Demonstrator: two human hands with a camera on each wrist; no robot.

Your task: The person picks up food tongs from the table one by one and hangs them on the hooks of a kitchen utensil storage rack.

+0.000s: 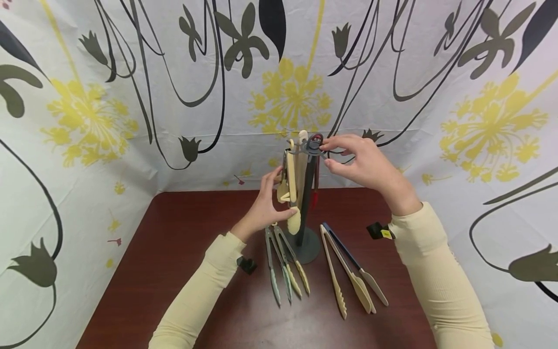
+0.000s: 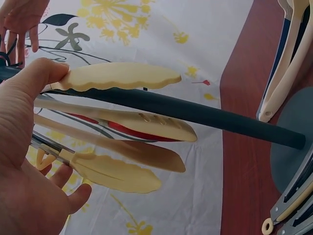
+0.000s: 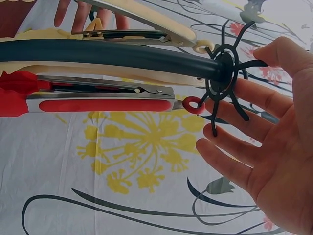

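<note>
A dark utensil stand [image 1: 308,201] with a ring of hooks on top bears hanging utensils. My left hand [image 1: 267,209] holds cream-headed tongs [image 2: 122,77] hanging there; in the left wrist view the thumb lies at one spread head, the fingers by the other. At the stand's top, my right hand [image 1: 368,162] touches the hooks [image 3: 226,73] with spread fingers, the thumb at one hook's tip. Red tongs [image 3: 105,105] hang by a loop beside the pole. A slotted beige utensil head [image 2: 166,125] and a tan one [image 2: 151,154] show between the cream heads.
Left of the stand's round base [image 1: 311,247] lie grey-armed tongs with teal heads [image 1: 274,286] and a pair with yellowish heads [image 1: 302,276]. Long pale tongs [image 1: 333,271] and a navy-handled utensil [image 1: 348,254] lie right. Patterned cloth [image 1: 209,121] surrounds the brown table [image 1: 174,252].
</note>
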